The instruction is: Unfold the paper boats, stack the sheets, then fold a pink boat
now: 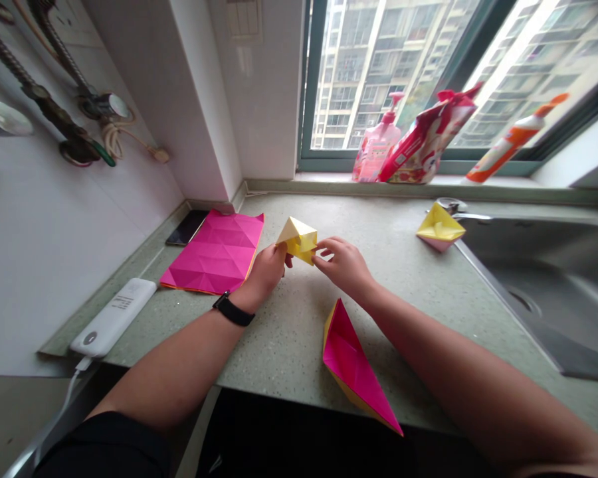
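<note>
Our left hand (264, 272) and right hand (341, 267) pinch a yellow origami model (299, 239) between them. A creased pink paper sheet (213, 252) lies left of it on the desk (393, 279).

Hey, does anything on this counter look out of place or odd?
Yes: the pink-and-yellow folded paper lies with its tip poking just past the front edge of the speckled green countertop, so it could slip off. The orange-capped bottle on the windowsill also appears to lean sharply.
</note>
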`<state>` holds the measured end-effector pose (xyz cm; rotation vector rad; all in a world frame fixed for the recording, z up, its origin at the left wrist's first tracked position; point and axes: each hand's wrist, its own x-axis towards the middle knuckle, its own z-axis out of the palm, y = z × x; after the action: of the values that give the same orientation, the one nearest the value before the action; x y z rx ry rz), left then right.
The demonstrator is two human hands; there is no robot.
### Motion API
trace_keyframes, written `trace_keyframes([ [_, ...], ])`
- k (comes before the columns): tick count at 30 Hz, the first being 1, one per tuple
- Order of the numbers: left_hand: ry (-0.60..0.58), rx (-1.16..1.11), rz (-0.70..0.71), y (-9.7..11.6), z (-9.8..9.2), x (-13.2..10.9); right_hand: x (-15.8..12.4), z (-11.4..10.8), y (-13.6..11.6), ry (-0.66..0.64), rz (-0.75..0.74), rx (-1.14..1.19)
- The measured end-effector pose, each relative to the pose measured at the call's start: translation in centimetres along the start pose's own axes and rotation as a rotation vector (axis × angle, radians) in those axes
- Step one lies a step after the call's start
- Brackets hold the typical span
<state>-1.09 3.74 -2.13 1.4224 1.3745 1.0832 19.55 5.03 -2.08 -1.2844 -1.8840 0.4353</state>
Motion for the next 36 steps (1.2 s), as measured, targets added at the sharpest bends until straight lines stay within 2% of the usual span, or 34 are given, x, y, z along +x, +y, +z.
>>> trace_keyframes([
  [5, -0.118, -0.27, -0.186, 0.6, 0.5, -0.6, 0.1, -0.2, -0.2, 0.043, 0.029, 0.091],
  [9, -0.156, -0.307, -0.212, 0.9, 0.6, -1.0, 0.1, -0.3, -0.3, 0.05, -0.002, 0.109],
  [22, -0.15, -0.417, -0.226, 1.1, 0.6, -1.1, 0.0, -0.5, 0.2, -0.001, -0.113, -0.002],
  [28, -0.149, -0.443, -0.273, 1.3, 0.6, -1.2, 0.0, 0.1, 0.5, -0.007, -0.06, 0.068],
  [36, -0.157, -0.532, -0.378, 1.5, 0.5, -0.8, 0.0, 0.8, 1.5, -0.045, -0.082, 0.129],
])
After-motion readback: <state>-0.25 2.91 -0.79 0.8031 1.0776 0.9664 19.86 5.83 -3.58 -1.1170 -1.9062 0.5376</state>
